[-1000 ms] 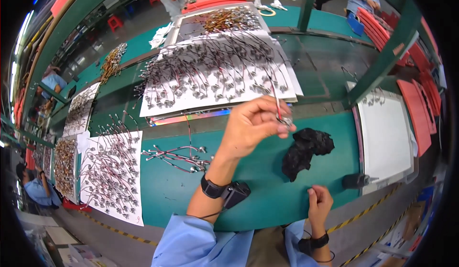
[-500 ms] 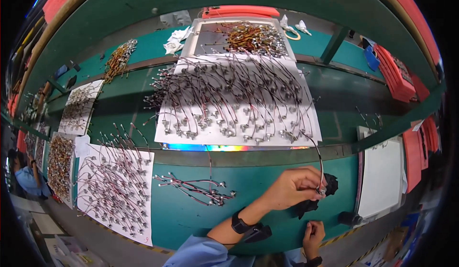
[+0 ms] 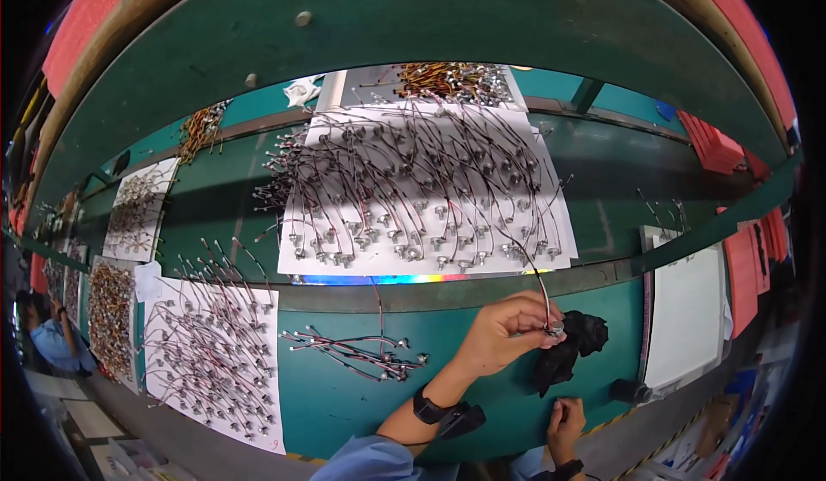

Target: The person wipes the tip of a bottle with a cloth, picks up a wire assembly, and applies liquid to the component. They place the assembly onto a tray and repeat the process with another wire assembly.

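Note:
My left hand [image 3: 503, 335] is closed in a pinch on a small silvery wired component [image 3: 556, 333]. Its thin dark and pale wire lead [image 3: 540, 281] rises from the fingertips toward the white sheet. Just right of the fingertips lies a crumpled black cloth [image 3: 585, 333] on the green bench. Near the front edge, my right hand [image 3: 565, 425] rests with its fingers curled into a fist; nothing shows in it. A loose bunch of similar wired components [image 3: 370, 356] lies left of my left forearm.
A white sheet [image 3: 297, 262] with many wired components stands beyond. Another loaded sheet [image 3: 265, 442] lies at left. At right are a white tray [image 3: 686, 322], a small black cylinder [image 3: 631, 391] and red foam pieces [image 3: 744, 274]. A green beam [image 3: 413, 16] crosses above. A co-worker [image 3: 56, 339] is far left.
My left hand has moved left with the pinched component, uncovering more of the black cloth. My right hand stays almost where it was. The view has tilted slightly, lowering the overhead beam in the picture.

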Motion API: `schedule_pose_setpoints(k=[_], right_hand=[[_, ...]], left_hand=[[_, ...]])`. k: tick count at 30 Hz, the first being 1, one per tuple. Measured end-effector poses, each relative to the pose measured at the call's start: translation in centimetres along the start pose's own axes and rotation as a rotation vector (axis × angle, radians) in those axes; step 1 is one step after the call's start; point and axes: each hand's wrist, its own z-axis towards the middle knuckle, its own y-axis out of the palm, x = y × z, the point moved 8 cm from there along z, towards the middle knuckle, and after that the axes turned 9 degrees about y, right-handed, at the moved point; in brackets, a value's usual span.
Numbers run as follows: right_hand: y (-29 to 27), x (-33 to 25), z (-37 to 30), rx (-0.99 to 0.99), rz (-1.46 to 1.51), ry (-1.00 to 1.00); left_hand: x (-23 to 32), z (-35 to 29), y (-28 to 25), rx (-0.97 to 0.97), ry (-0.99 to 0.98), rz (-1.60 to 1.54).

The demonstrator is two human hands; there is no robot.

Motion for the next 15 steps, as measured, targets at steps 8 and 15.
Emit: schedule_pose_setpoints(k=[8, 15], right_hand=[[0.6, -0.3, -0.6, -0.059, -0.070, -0.115], [0.8, 0.7, -1.2, -0.016, -0.070, -0.092]], left_hand=[[-0.9, 0.0, 1.9, -0.081, 0.094, 0.173], [0.5, -1.2, 4.3, -0.075, 0.083, 0.252]])
